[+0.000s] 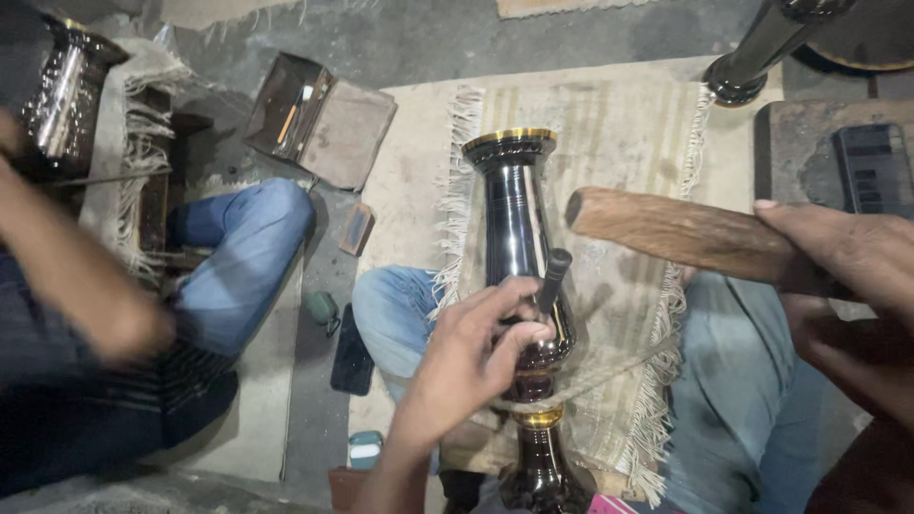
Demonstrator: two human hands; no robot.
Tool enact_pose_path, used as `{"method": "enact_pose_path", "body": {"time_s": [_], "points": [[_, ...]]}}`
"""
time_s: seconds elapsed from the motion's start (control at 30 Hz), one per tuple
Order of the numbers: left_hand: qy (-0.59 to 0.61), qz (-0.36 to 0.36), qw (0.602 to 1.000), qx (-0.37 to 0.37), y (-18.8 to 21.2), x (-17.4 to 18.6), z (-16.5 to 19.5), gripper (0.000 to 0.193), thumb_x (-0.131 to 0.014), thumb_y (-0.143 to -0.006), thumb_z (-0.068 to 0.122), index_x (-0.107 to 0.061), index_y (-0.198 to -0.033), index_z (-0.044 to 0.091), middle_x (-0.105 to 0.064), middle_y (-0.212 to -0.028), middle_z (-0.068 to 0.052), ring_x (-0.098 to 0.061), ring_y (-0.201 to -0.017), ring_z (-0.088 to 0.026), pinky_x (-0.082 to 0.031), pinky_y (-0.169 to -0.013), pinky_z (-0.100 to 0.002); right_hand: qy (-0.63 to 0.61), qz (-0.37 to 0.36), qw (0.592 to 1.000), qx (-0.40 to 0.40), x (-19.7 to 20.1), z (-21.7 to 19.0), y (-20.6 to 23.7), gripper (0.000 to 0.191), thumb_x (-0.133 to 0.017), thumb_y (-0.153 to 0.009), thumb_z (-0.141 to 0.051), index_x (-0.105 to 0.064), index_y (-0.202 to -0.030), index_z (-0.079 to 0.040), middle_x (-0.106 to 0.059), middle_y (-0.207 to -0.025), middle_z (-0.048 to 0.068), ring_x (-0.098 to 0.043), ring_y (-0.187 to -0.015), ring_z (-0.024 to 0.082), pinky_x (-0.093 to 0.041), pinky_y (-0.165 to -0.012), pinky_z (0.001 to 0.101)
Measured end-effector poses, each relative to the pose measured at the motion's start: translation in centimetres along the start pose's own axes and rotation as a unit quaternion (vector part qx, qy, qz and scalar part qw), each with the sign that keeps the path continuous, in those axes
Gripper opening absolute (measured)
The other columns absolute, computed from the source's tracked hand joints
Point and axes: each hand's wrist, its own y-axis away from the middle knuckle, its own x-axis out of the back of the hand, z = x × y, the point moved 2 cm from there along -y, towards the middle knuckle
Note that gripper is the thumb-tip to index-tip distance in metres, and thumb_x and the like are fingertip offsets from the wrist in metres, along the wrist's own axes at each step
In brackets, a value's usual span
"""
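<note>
A tall dark glossy metal vase with gold bands lies lengthwise over my lap on a fringed beige mat. My left hand pinches a short dark chisel and holds its tip against the vase's bulging body. My right hand grips a brown wooden mallet stick, raised to the right of the chisel and apart from it. A cord runs across the vase's narrow neck.
A co-worker in blue jeans sits at left, arm blurred, with another shiny dark vase. An open box, a small block, a dark phone and a second vase base lie around.
</note>
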Motion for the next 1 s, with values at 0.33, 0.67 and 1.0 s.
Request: {"method": "enact_pose_path", "body": {"time_s": [0.33, 0.67, 1.0], "points": [[-0.023, -0.087, 0.996, 0.015, -1.2, 1.1, 1.0, 0.031, -0.066, -0.096, 0.019, -0.066, -0.125, 0.007, -0.071, -0.09, -0.013, -0.071, -0.079, -0.027, -0.054, -0.074, -0.036, -0.219, 0.06, 0.955, -0.191, -0.3, -1.9, 0.1, 0.063, -0.065, -0.089, 0.0, -0.05, -0.15, -0.003, -0.064, -0.128, 0.018, -0.067, -0.114, 0.026, -0.059, -0.09, 0.0352], [-0.051, -0.118, 0.991, -0.028, -1.6, 1.1, 0.2, 0.029, -0.067, -0.096, 0.021, -0.068, -0.121, 0.007, -0.07, -0.092, -0.014, -0.07, -0.085, -0.031, -0.054, -0.078, -0.04, -0.133, 0.13, 0.968, -0.167, -1.0, -3.8, -0.6, 0.066, -0.077, -0.087, 0.003, -0.052, -0.148, 0.0, -0.067, -0.125, 0.023, -0.069, -0.116, 0.03, -0.056, -0.096, 0.0377], [-0.042, -0.111, 0.992, -0.031, -1.5, 1.2, 0.7, 0.03, -0.065, -0.096, 0.019, -0.068, -0.122, 0.005, -0.071, -0.094, -0.014, -0.07, -0.085, -0.03, -0.054, -0.079, -0.039, -0.065, 0.065, 0.993, -0.07, -0.1, -5.7, -2.1, 0.069, -0.071, -0.07, 0.011, -0.059, -0.137, 0.008, -0.07, -0.113, 0.027, -0.07, -0.104, 0.032, -0.056, -0.088, 0.0389]]}}
